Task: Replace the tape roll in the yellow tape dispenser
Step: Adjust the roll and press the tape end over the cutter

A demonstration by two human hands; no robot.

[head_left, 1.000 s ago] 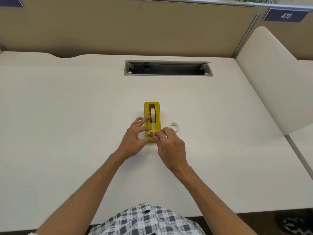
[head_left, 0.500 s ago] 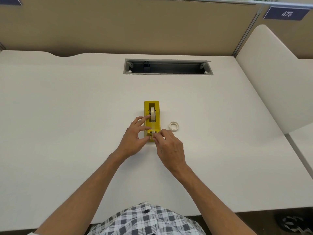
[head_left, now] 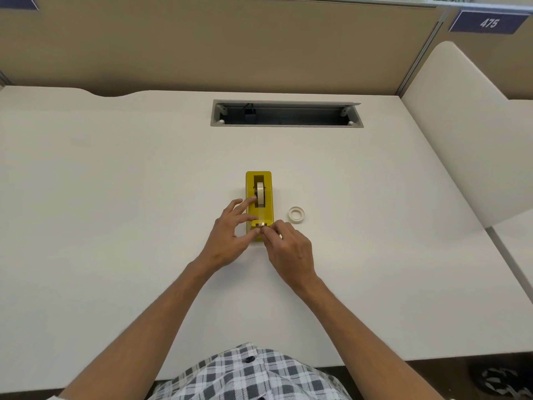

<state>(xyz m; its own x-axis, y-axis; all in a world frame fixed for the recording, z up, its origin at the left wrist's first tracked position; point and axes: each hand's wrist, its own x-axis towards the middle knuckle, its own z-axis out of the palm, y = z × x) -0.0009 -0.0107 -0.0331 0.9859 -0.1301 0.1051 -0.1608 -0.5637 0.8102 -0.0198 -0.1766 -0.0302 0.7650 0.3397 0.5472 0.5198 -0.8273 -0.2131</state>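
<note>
The yellow tape dispenser (head_left: 258, 207) stands mid-desk with a pale tape roll (head_left: 260, 193) seated upright in its slot. A strip of tape runs from the roll down to the cutter end. My left hand (head_left: 230, 238) rests against the dispenser's left side, fingers spread over its top and thumb at the near end. My right hand (head_left: 288, 249) pinches the tape end at the cutter with fingertips. A thin, nearly empty tape ring (head_left: 296, 214) lies flat on the desk just right of the dispenser.
The white desk (head_left: 115, 226) has an open grey cable tray (head_left: 286, 114) at the back. A tan partition rises behind it, and a white curved divider (head_left: 461, 125) stands on the right.
My right hand has edged slightly left and in toward the cutter end with the tape. The left hand and dispenser have stayed put.
</note>
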